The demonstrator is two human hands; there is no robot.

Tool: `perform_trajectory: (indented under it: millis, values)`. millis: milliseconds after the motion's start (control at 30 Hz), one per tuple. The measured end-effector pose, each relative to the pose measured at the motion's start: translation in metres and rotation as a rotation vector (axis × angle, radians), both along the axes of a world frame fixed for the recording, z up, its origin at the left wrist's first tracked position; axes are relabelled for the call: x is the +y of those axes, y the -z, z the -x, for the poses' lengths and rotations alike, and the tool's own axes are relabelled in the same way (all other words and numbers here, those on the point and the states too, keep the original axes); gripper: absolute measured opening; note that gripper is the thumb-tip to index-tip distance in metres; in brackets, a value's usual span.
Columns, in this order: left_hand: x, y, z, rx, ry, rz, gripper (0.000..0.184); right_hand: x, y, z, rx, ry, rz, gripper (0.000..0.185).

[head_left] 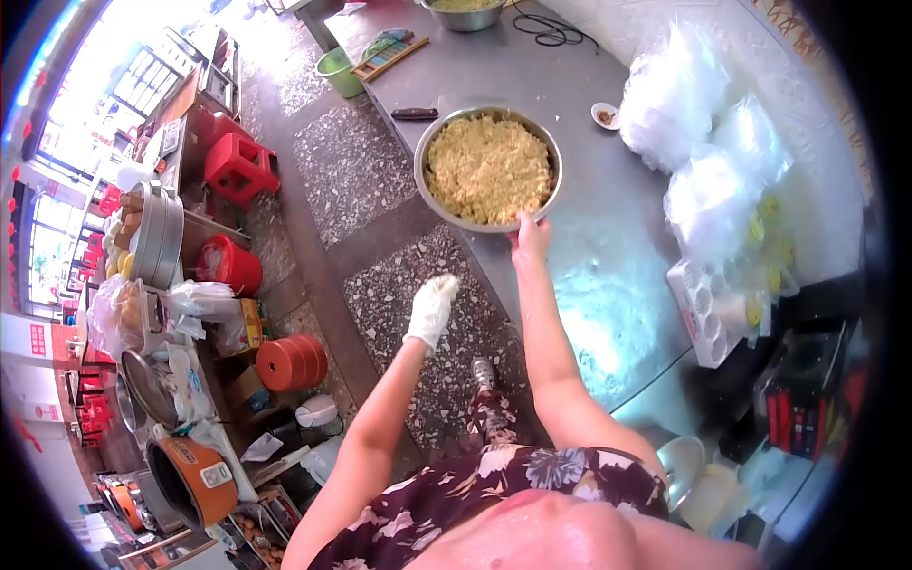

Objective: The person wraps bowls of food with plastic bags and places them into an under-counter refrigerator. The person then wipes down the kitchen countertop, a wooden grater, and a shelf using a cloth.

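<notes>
A round metal bowl (425,193) stands at the table's edge, heaped with a crumbly, pale yellow mixture (486,161). My right hand (532,237) is bare and grips the near rim of this bowl, thumb on top. In a white glove, my left hand (432,309) hangs over the floor beside the table, apart from the bowl. Its fingers are curled together, and I see nothing in them. Just beyond the bowl lies a dark-handled knife (415,114), its blade mostly out of sight.
On the metal table (608,247) are a small white dish (605,116), bulging clear plastic bags (679,104) and a white holder with round holes (708,318). Another bowl (465,17) and a black cable (551,30) lie farther off. Red stools (239,169) and cluttered shelves line the left.
</notes>
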State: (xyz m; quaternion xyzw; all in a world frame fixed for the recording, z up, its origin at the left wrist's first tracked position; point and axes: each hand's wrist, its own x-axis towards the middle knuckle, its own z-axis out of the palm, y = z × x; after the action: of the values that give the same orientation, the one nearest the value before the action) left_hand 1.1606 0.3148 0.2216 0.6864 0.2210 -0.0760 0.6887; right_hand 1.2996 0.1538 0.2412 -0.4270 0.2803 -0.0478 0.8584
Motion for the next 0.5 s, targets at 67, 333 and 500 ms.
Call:
perform_trajectory:
  millis: [67, 333, 500]
  values:
    - [0.012, -0.011, -0.051, -0.020, -0.024, -0.097, 0.030, -0.005, 0.013, 0.005, 0.012, 0.012, 0.110, 0.025]
    - [0.040, -0.021, -0.100, -0.457, 0.312, -0.882, 0.022, -0.066, -0.068, 0.152, 0.174, -0.002, 0.085, 0.035]
    - [-0.003, -0.074, -0.017, -0.066, 0.260, -0.445, 0.038, -0.086, -0.092, 0.250, 0.226, 0.053, 0.117, 0.032]
